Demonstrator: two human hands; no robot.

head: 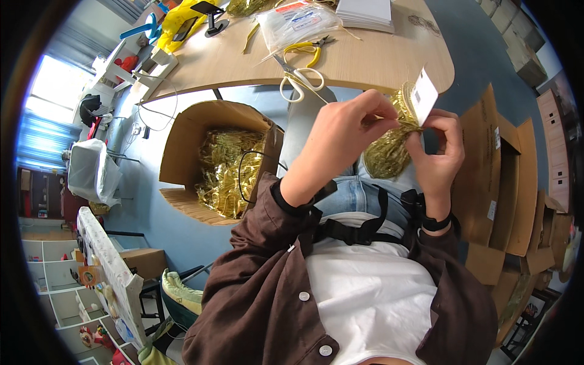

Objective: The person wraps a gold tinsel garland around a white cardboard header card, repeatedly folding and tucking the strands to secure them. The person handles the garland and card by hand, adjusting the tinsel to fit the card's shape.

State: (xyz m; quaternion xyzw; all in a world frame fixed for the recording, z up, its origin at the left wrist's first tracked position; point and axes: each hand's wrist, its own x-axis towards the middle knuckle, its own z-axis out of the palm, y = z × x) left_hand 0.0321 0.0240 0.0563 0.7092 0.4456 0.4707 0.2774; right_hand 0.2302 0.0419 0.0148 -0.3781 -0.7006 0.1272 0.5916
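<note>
A bundle of gold tinsel [388,157] hangs between my two hands above my lap, gathered narrow at its middle. My left hand [358,118] pinches at the gathered part with thumb and forefinger, perhaps on a thin strand too small to make out. On the other side, my right hand [438,148] grips the same waist of the bundle. A white card tag [424,96] with print stands up from the tinsel beside my right fingers. White-handled scissors [299,82] lie at the table edge, their handles jutting past it, near my left wrist.
On the wooden table [383,59] are yellow-handled pliers [312,49], a clear plastic bag [296,25], a paper stack [365,13] and a phone stand [214,20]. A cardboard box [182,141] of gold tinsel stands at left. More cardboard boxes [474,173] stand at right.
</note>
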